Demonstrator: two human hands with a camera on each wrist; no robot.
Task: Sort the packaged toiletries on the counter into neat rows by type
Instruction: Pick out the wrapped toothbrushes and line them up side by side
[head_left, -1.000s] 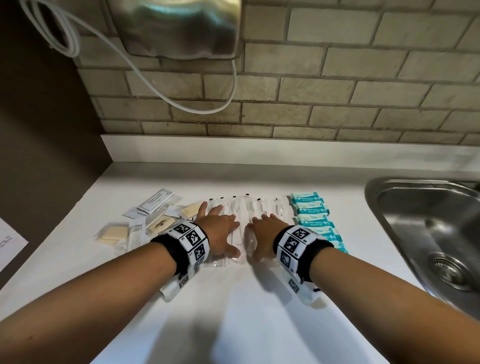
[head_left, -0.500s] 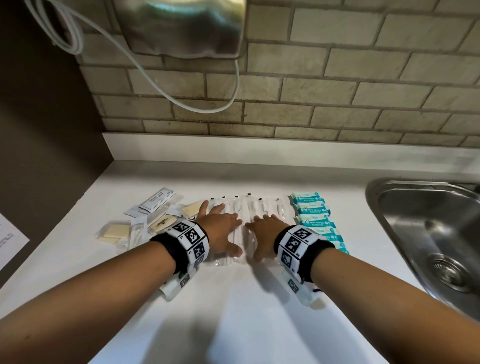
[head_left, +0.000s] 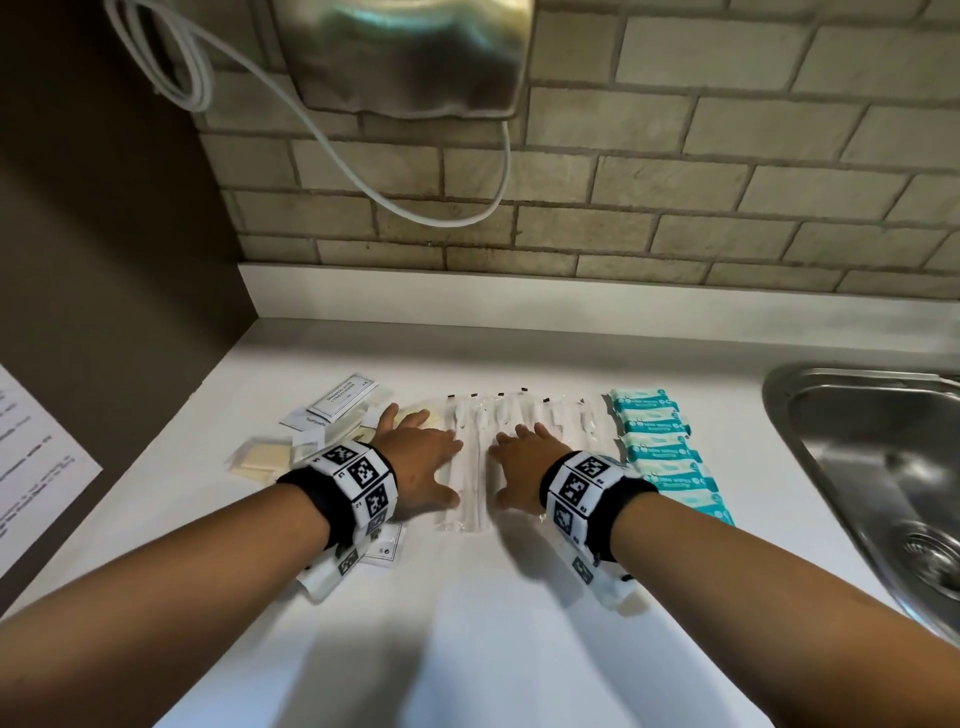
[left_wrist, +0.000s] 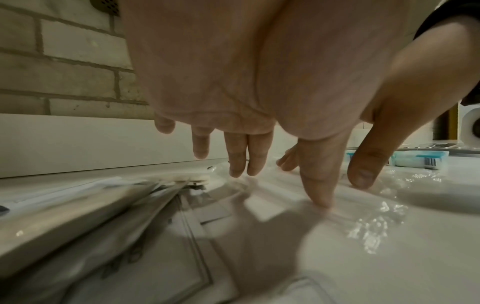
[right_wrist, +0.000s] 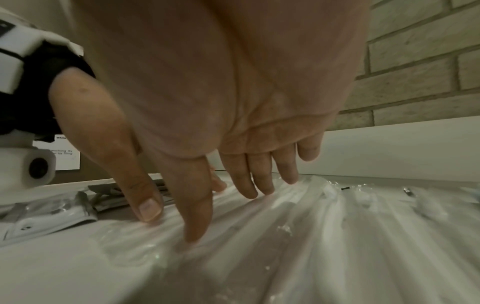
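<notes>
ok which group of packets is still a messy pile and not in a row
The flat white and cream sachets at the left, beside the left hand. They overlap at odd angles, while the clear-wrapped sticks and teal packs lie lined up.

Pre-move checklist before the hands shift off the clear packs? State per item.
1. Left hand flat, gripping nothing: ok.
2. Right hand flat on the clear packs: ok.
3. Clear packs side by side in one row: ok.
4. Teal packets lined up beside the sink: ok.
5. Sachets and soap bars at left sorted: not ok, overlapping pile.
6. Pack count under the hands: cannot tell.
</notes>
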